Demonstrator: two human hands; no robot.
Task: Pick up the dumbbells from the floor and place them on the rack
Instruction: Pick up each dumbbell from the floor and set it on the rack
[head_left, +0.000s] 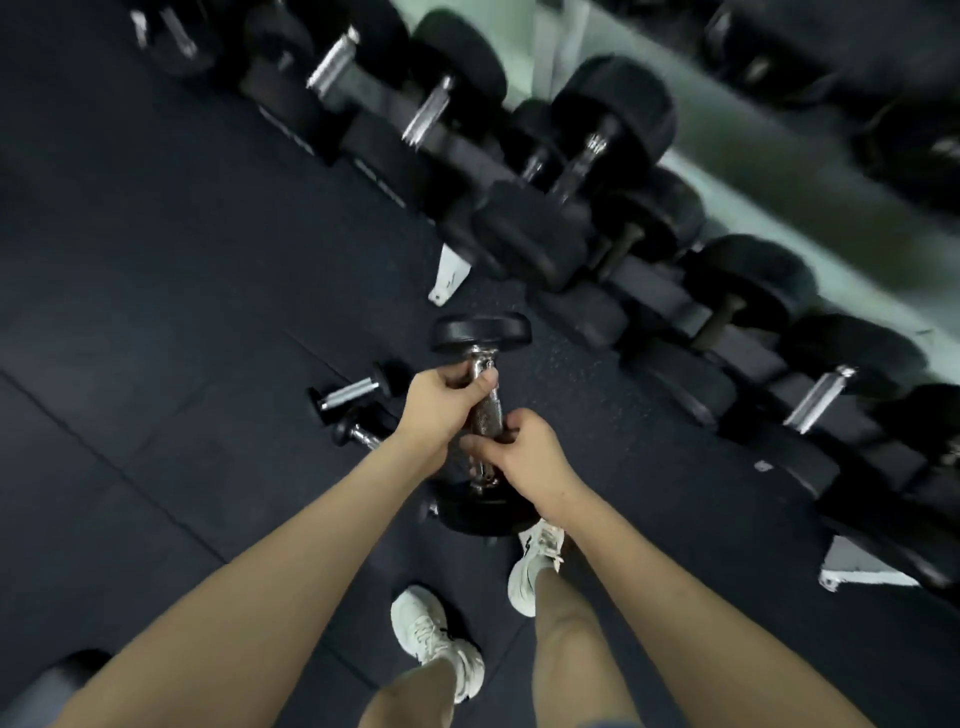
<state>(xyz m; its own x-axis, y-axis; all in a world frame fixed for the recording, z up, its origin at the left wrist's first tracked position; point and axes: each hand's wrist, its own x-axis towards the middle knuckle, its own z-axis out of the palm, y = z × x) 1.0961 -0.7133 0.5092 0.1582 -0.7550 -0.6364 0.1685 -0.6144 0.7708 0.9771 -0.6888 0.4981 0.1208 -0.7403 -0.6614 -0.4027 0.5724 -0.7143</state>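
Observation:
A black dumbbell (480, 335) with a chrome handle hangs lengthwise in front of me, above the dark floor. My left hand (434, 408) grips the far half of its handle. My right hand (524, 454) grips the near half, just above the lower head. Two smaller dumbbells (353, 392) lie on the floor to the left of my left hand, one partly hidden behind my wrist. The dumbbell rack (670, 301) runs diagonally from the top centre down to the right, loaded with several black dumbbells.
The rack's white feet (449, 275) stand on the rubber floor ahead and at the lower right. My white shoes (434, 636) are below the held dumbbell. A dark rounded object sits at the bottom left corner. A pale wall runs behind the rack.

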